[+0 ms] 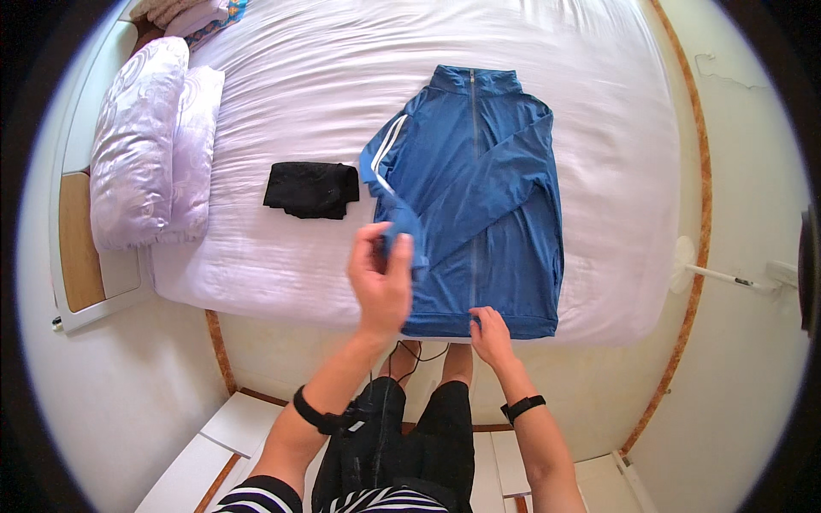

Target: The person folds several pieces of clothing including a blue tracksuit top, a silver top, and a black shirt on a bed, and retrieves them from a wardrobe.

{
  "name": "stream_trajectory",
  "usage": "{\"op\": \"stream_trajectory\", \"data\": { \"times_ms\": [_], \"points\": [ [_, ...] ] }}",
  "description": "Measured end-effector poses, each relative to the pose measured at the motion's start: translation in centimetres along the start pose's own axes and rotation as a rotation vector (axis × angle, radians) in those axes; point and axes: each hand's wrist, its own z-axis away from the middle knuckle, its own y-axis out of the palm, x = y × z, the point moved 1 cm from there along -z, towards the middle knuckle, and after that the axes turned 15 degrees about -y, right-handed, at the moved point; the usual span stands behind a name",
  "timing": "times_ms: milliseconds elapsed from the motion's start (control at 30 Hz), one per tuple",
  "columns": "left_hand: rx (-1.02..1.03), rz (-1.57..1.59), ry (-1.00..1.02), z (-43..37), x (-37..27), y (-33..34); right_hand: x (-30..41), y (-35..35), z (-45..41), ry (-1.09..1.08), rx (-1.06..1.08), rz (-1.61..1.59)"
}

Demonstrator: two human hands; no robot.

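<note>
A blue zip-up track jacket (513, 211) lies front up on the bed, its collar at the far end and its hem near the bed's front edge. One sleeve lies folded diagonally across the jacket's front. My left hand (383, 276) grips the end of the other sleeve, which has white stripes, and holds it raised over the jacket's left side; this part is blurred. My right hand (490, 333) rests at the hem beside the zip, fingers slightly bent and holding nothing that I can see. A folded black cloth garment (311, 189) lies to the left of the jacket.
The bed has a wrinkled white sheet (288, 269). Shiny lilac pillows (138, 147) are at its left, by the headboard (80, 243). More folded bedding (199, 16) lies at the far left corner. A white stand fan's pole (721, 276) is at the right. Black cords hang by my legs.
</note>
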Motion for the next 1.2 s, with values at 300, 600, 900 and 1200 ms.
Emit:
{"op": "stream_trajectory", "data": {
  "times_ms": [300,600,900,1200],
  "points": [
    [0.626,-0.391,0.052,6.4,5.3,13.1,-0.5,-1.9,1.1,0.064,-0.183,-0.129],
    [0.412,-1.016,-0.136,2.9,20.6,-3.4,-7.2,-6.7,3.3,0.300,-0.474,-0.215],
    [-0.047,-1.231,-0.114,0.5,25.9,-16.4,-14.7,-6.7,5.1,0.366,-0.567,0.168],
    [-0.063,-1.042,-0.865,0.8,26.1,-13.3,-19.1,-7.4,8.2,0.649,-0.002,-0.101]
  ]
}}
